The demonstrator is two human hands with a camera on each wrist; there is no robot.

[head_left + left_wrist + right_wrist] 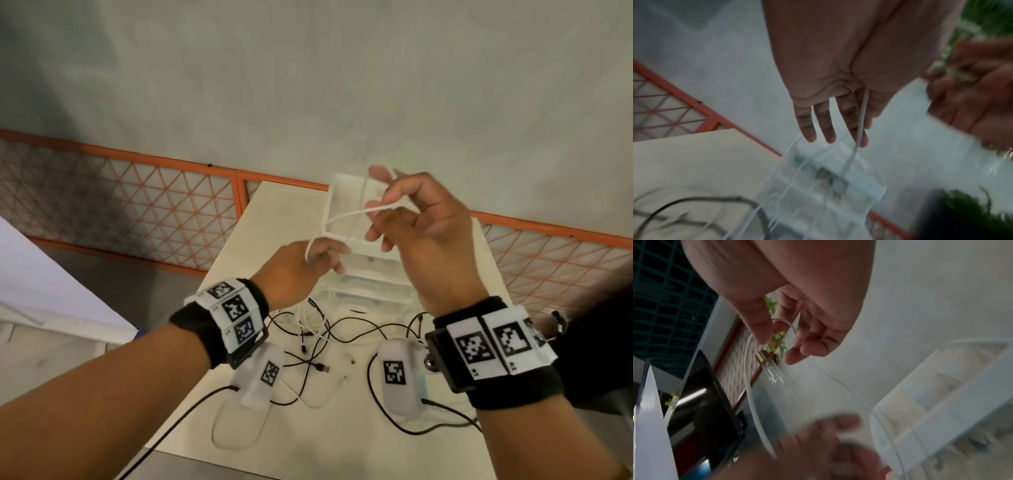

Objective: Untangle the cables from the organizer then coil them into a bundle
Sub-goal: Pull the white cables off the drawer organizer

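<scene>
Both hands are raised above the cream table [274,212], with a white cable [346,216] stretched between them. My left hand [322,255] pinches its lower end, and the strand runs between thumb and forefinger [862,113]. Higher and to the right, my right hand [380,212] grips a loop of it between thumb and fingers [777,331]; the cable [748,386] curves down from there. The clear plastic organizer [363,277] stands just behind and below the hands. Tangled black cables [329,335] lie in front of it.
An orange-framed mesh fence [137,205] runs behind the table against a grey wall. A black USB plug [322,368] and a loose white cable loop [233,431] lie on the near part of the table. White tagged pods [399,377] hang under my wrists.
</scene>
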